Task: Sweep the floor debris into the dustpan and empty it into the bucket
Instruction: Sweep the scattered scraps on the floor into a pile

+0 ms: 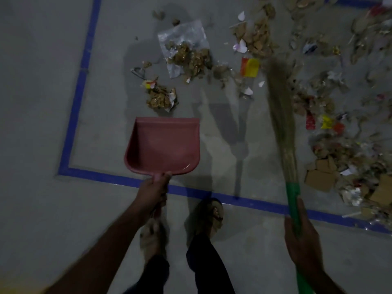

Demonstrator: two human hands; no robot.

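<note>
Bare forearms, no sleeves, dark trousers (203, 270) — open sandals (213, 215) on both feet, strap over toes

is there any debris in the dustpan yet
No, the red dustpan held by the left hand shows only its bare inside, with the debris lying on the floor beyond its front edge.

Red dustpan (164, 146): empty, mouth facing away toward a small brown scrap pile (161, 98). Broom (282, 115): green handle, blurred straw bristles, to the dustpan's right. Debris (331, 102), i.e. paper, cardboard, wrappers, thickest at right.
</note>
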